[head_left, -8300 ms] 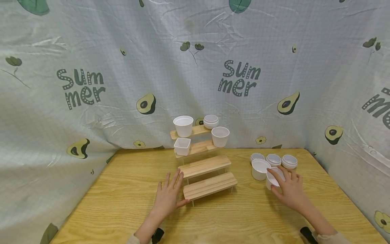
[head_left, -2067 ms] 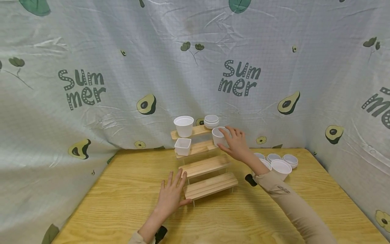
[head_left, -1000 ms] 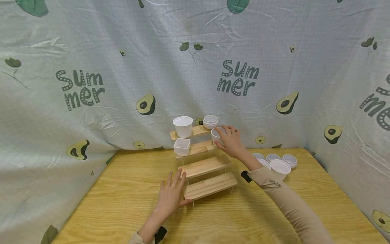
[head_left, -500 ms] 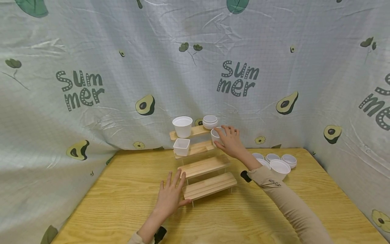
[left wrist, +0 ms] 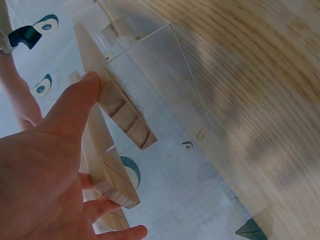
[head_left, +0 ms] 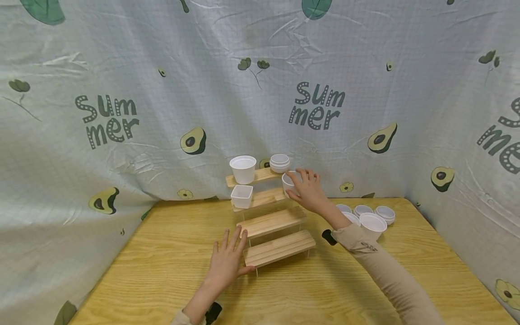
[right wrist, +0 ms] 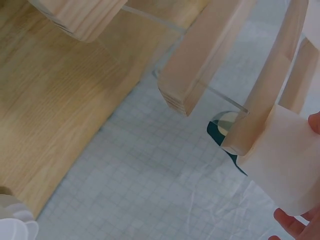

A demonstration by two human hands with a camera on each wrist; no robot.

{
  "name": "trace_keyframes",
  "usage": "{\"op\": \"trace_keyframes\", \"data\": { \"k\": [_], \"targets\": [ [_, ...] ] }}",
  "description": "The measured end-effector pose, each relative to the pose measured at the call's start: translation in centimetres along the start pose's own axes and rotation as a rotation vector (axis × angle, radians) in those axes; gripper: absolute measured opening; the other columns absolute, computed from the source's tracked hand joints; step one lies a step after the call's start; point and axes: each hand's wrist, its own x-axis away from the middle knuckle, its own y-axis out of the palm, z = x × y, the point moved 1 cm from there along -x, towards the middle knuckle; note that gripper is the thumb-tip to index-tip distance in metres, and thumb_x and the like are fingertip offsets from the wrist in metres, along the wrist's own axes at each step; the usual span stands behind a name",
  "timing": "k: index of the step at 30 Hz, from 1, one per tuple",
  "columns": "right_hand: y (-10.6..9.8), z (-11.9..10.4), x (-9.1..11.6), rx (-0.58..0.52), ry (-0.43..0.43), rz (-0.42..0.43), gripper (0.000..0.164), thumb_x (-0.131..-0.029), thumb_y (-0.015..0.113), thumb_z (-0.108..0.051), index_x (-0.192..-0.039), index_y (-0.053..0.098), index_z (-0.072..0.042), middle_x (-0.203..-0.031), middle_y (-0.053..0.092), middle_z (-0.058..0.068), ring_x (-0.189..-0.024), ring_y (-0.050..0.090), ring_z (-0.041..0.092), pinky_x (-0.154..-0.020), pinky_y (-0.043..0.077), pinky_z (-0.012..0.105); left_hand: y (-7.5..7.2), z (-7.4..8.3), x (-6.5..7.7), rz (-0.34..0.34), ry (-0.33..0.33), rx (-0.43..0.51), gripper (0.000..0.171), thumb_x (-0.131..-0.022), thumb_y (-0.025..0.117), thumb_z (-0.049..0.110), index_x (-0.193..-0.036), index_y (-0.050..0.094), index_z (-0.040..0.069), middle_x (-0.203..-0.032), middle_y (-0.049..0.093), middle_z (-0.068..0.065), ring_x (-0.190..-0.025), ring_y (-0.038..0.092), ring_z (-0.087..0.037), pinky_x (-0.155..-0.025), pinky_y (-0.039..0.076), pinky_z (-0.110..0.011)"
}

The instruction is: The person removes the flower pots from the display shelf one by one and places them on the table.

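Head view: just right of centre, a white cup (head_left: 287,185) at the right end of the second tier (head_left: 266,197), pinched at the rim by the right hand (head_left: 307,192), with fingers (right wrist: 290,225) part-closed and curled about its side. Low and left of centre, the left hand (head_left: 224,264), fingers spread wide and nearly straight, gripping nothing, with thumb at the left end of the bottom tier (head_left: 280,249) and fingers touching the third tier (head_left: 273,222). On the top tier (head_left: 262,176), a round cup (head_left: 243,171) at left, a jar (head_left: 279,164) at right; on the second tier's left, a square cup (head_left: 242,197). Toward the frame's right, on the bench (head_left: 183,289), two wide cups (head_left: 373,224) and three jars (head_left: 385,215) close together, partly behind a sleeve (head_left: 386,275). Across the upper frame, a curtain (head_left: 243,108) printed with avocados. Right wrist view: white cup at the right edge, partly cut off.
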Motion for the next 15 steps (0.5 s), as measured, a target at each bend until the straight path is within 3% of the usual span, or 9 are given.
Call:
{"op": "trace_keyframes", "data": {
  "k": [15],
  "targets": [
    [-0.34, -0.07, 1.06, -0.024, -0.039, 0.038, 0.049, -0.085, 0.058, -0.034, -0.127, 0.043, -0.016, -0.122, 0.041, 0.020, -0.103, 0.036, 0.035, -0.076, 0.027, 0.047, -0.04, 0.03, -0.08, -0.002, -0.005, 0.004, 0.091, -0.064, 0.065, 0.059, -0.135, 0.037, 0.009, -0.143, 0.032, -0.013, -0.124, 0.037, -0.041, -0.086, 0.041, -0.058]
  ]
}}
